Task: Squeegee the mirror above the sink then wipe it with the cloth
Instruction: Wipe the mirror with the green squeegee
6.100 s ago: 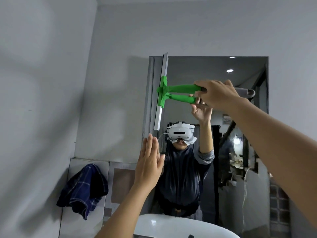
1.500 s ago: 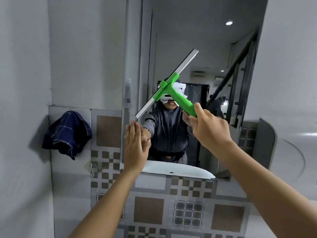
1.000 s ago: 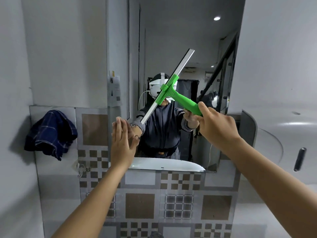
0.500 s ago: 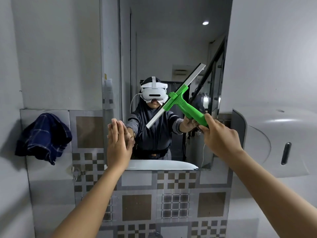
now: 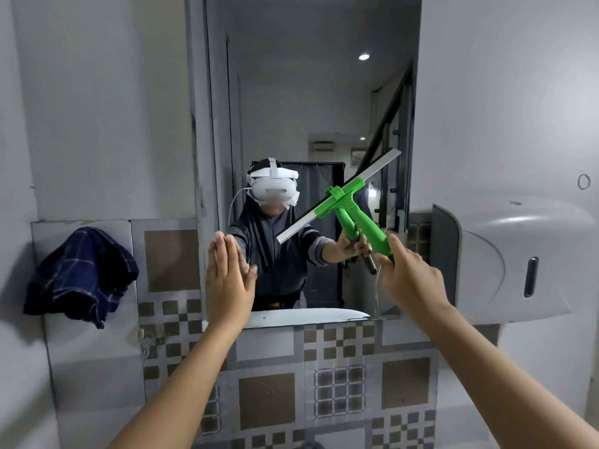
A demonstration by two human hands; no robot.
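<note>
A tall mirror (image 5: 291, 92) hangs on the grey wall above a band of patterned tiles. My right hand (image 5: 410, 280) grips the green handle of a squeegee (image 5: 348, 205) whose white blade slants from lower left to upper right across the mirror's right half. My left hand (image 5: 228, 280) is flat with fingers together, palm against the mirror's lower left edge. A dark blue checked cloth (image 5: 81, 273) hangs on the wall at the left. The mirror reflects a person wearing a white headset.
A grey dispenser (image 5: 505, 257) is mounted on the wall right of the mirror, close to my right hand. The sink's white rim shows only as a reflection (image 5: 301, 317) at the mirror's bottom edge. Patterned tiles (image 5: 340, 384) cover the wall below.
The squeegee has travelled from the mirror's top left to its right half, now held lower with the blade slanted. My view dropped; the left hand stays on the lower left edge.
</note>
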